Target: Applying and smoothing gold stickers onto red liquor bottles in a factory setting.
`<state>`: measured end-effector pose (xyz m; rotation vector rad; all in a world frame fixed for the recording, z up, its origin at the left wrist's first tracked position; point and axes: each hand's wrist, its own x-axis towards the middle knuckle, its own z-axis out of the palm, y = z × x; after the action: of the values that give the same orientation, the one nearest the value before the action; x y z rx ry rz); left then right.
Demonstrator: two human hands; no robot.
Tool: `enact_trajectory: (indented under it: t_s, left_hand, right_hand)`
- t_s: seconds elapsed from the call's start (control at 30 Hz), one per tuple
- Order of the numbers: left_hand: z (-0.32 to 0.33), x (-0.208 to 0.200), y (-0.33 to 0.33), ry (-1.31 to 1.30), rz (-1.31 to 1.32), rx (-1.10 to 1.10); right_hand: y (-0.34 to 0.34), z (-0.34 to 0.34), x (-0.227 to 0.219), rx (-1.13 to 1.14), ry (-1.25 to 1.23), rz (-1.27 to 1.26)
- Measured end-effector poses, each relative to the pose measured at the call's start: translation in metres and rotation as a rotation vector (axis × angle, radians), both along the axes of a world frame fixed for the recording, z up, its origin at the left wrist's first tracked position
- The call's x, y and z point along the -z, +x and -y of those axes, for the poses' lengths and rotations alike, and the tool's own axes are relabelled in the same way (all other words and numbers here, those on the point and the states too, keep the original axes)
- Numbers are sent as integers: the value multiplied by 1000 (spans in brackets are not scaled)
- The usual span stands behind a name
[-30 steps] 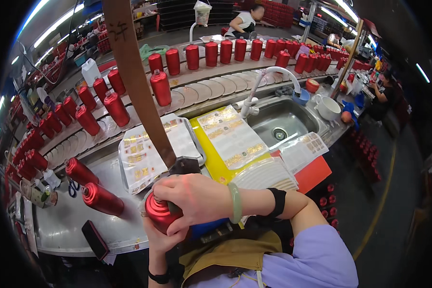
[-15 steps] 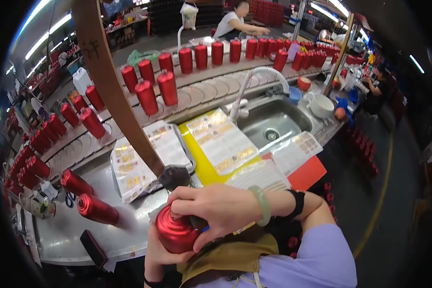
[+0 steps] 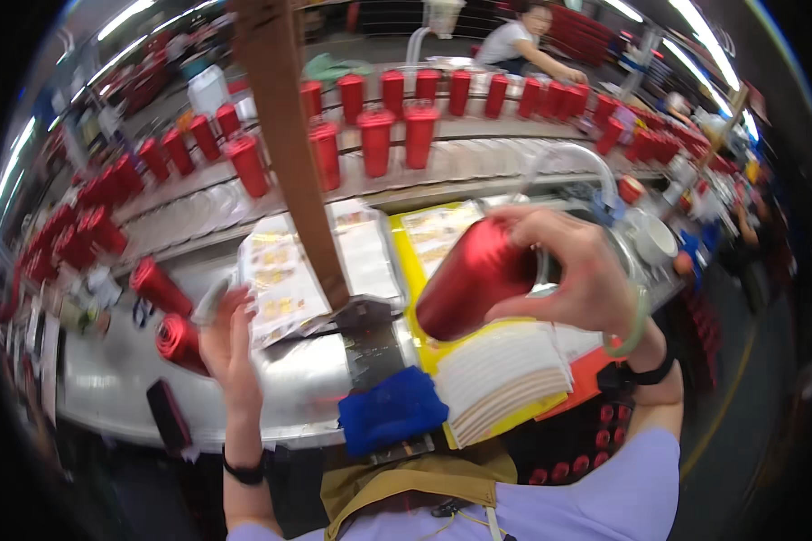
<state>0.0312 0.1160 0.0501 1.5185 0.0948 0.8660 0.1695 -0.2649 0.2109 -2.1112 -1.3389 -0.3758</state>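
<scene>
My right hand [image 3: 582,270] is closed around one end of a shiny red metal bottle [image 3: 469,284], held tilted above the papers and the stack of white sheets. To the left, my left hand [image 3: 230,347] is raised with its fingers stretched out, beside a red bottle [image 3: 179,341] lying on the metal table. Its fingertips are blurred, and a pale grey-white thing [image 3: 211,302] shows at them; I cannot tell what it is. Another red bottle [image 3: 160,286] lies just beyond. A folded blue cloth [image 3: 392,410] rests at the table's front edge between my hands.
A brown post [image 3: 289,153] rises from the table ahead of me. Behind it, red bottles stand along a slatted conveyor [image 3: 478,160]. A phone [image 3: 168,417] lies at the left front edge. White sheets [image 3: 505,374] are stacked right of the cloth. A person [image 3: 517,45] works across the line.
My hands have parted. The right has lifted the red bottle up and to the right; the left has let go and moved left toward the lying bottles. The blue cloth is now uncovered. The view has shifted.
</scene>
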Motion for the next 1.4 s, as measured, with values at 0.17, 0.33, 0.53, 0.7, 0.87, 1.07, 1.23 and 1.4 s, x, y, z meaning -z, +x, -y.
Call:
enact_trajectory:
  t_s: [0.17, 0.33, 0.53, 0.7, 0.87, 1.07, 1.23, 1.4]
  left_hand:
    - [-38, 16, 97, 62, 4, -140]
    - [-107, -3, 238, 66, -30, -495]
    - [-145, 21, 362, 407, -153, -366]
    - [-165, 45, 441, 670, -274, -163]
    - [-138, 67, 446, 595, -221, -300]
    - [-97, 11, 366, 296, 175, -339]
    - [-88, -46, 261, 389, 431, -627]
    - [-59, -70, 125, 160, 378, -561]
  right_hand:
    - [86, -45, 13, 130, 1, 53]
    - [179, -135, 41, 47, 132, 94]
    - [256, -242, 84, 158, 39, 47]
    - [298, -287, 109, 285, -213, 29]
    - [330, -288, 118, 328, -330, 1]
    - [353, -272, 84, 488, -204, 86]
    - [314, -218, 66, 287, 75, 130]
    - [212, -147, 77, 143, 199, -79]
